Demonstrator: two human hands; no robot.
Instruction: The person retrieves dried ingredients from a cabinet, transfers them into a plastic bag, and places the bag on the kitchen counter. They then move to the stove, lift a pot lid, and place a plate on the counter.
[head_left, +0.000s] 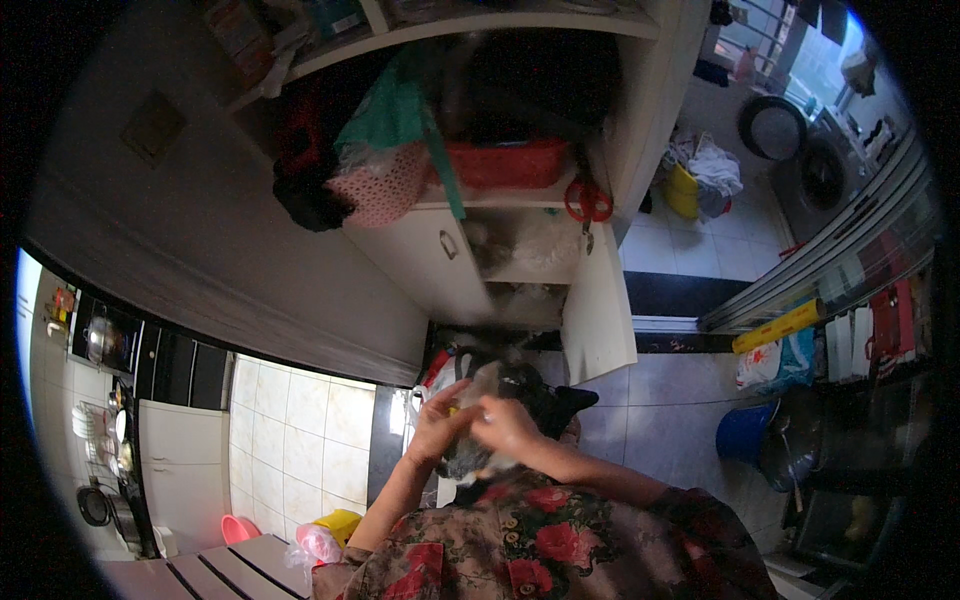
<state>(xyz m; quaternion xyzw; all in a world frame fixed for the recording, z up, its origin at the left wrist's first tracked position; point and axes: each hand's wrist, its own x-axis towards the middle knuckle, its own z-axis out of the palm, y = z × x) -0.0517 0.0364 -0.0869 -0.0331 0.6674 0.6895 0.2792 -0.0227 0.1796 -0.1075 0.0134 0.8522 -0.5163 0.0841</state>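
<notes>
My left hand (442, 424) and my right hand (504, 426) meet in front of my chest, their fingers bent and close together. Between the fingertips is a thin, pale, translucent piece of film or bag (486, 379), blurred, its lower end hard to make out. Below the hands lie dark and grey items (525, 382), partly hidden by them. Ahead stands a white cabinet with its right door (600, 322) swung out; clear plastic bags (544, 247) fill the compartment inside. Red-handled scissors (589, 201) hang at the shelf edge above that door.
A red plastic basket (502, 163) and a pink perforated basket (379, 187) sit on the shelf above. A blue bucket (746, 433) and a yellow roll (778, 326) are at the right. A slatted grey surface (217, 574) with a pink plastic bag (319, 541) beside it is at the lower left.
</notes>
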